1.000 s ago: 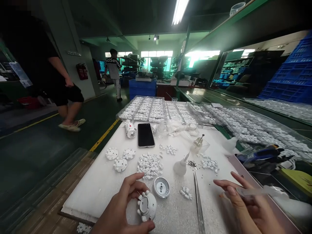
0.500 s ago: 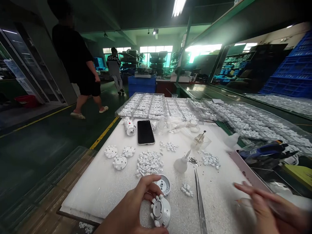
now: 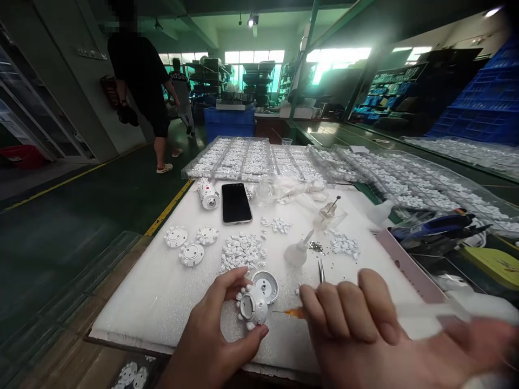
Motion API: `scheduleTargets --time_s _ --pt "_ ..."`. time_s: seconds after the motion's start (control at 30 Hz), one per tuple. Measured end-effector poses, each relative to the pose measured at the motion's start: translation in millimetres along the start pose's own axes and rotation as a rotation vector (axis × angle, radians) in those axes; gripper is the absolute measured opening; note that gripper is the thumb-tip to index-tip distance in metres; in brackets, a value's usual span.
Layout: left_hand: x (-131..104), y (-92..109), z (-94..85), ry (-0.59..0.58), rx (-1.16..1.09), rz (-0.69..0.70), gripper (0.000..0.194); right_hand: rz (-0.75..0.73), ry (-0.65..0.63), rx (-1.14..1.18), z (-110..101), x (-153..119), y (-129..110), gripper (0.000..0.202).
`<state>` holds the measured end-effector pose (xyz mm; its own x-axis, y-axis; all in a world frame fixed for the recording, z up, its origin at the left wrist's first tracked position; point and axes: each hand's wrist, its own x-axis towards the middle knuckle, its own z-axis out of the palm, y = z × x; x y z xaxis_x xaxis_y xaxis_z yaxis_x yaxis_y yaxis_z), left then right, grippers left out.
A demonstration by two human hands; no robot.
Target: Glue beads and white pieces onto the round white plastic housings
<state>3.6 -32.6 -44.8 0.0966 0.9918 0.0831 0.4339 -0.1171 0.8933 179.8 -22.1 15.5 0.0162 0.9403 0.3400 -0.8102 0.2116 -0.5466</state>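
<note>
- Round white part (image 3: pixel 252 306) sits pinched in your left hand (image 3: pixel 213 329), above the bench (image 3: pixel 138 302).
- Your right hand (image 3: pixel 351 319), apart, clenches an orange-tipped syringe (image 3: pixel 294 313), pointing toward it.
- White dish (image 3: pixel 271 281) lies just behind; black phone (image 3: pixel 237 203) rests farther out.

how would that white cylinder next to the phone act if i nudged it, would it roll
The white cylinder would probably start to roll, since it lies on its side, but the small raised parts along it could make it rock or stop. It looks stiff, like moulded plastic, so it likely won't flex. Those small parts may be the fragile bits if gripped hard.
</note>
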Motion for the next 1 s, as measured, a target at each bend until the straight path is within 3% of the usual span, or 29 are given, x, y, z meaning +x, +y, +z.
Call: scheduleTargets --time_s 0.13,0.27,0.43,1.0 --pt "-1 1 4.8 0.111 0.073 0.098 0.057 0.047 0.079 0.050 -2 10 10 0.072" --pt "-1 2 6.6 0.131 0.131 0.145 0.057 0.035 0.147 0.084 -10 5 13 0.065" --pt "-1 2 7.0 0.123 0.134 0.160 0.058 0.093 0.125 0.087 -8 4 15 0.061" --pt "-4 4 9.7 0.158 0.115 0.129 0.058 0.068 0.135 0.049 -7 8 16 0.059"
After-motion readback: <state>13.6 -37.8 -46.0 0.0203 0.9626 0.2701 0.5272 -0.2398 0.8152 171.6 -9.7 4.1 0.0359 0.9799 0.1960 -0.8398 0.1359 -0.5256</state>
